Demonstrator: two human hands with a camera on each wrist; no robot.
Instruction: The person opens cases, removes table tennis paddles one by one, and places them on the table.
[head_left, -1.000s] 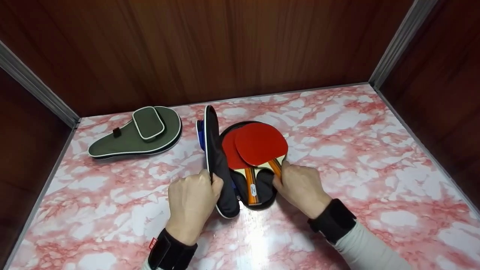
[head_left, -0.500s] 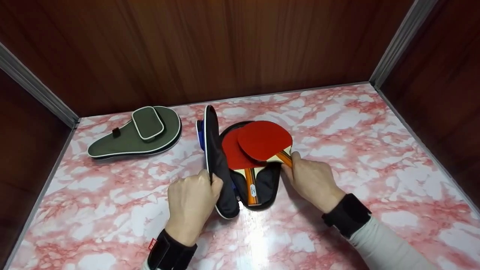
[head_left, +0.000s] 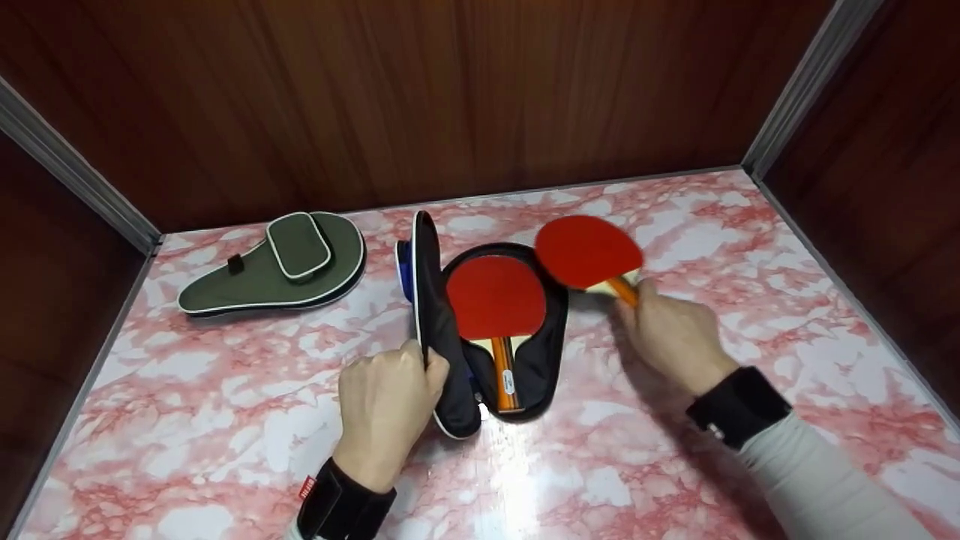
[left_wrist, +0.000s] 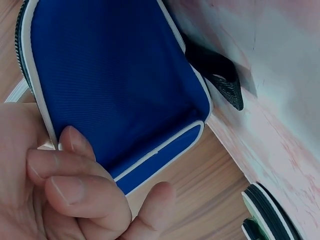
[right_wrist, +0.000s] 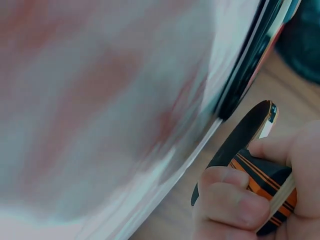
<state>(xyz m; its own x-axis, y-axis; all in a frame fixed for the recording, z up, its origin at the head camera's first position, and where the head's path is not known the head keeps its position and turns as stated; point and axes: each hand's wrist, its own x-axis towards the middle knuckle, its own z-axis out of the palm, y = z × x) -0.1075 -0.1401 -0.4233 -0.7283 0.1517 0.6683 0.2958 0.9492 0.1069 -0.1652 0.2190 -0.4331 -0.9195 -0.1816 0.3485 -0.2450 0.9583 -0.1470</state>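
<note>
My right hand [head_left: 675, 334] grips the striped handle of a red table tennis paddle [head_left: 589, 251], held to the right of an opened paddle case [head_left: 536, 375]. In the right wrist view the fingers curl round the orange and black handle [right_wrist: 265, 185], and the blade's black side shows. A second red paddle [head_left: 496, 300] lies inside the case, its handle toward me. My left hand [head_left: 390, 409] pinches the edge of the case's lid [head_left: 431, 300] and holds it upright. The lid's blue outside [left_wrist: 115, 75] shows in the left wrist view.
A green paddle case [head_left: 300, 277] with white piping and a small pocket lies at the back left of the marbled table [head_left: 720, 300]. Dark wood panels [head_left: 465, 97] stand behind and at both sides.
My right hand has lifted its paddle off the one in the case and moved it right, beyond the case's edge. The left hand and the lid have stayed in place.
</note>
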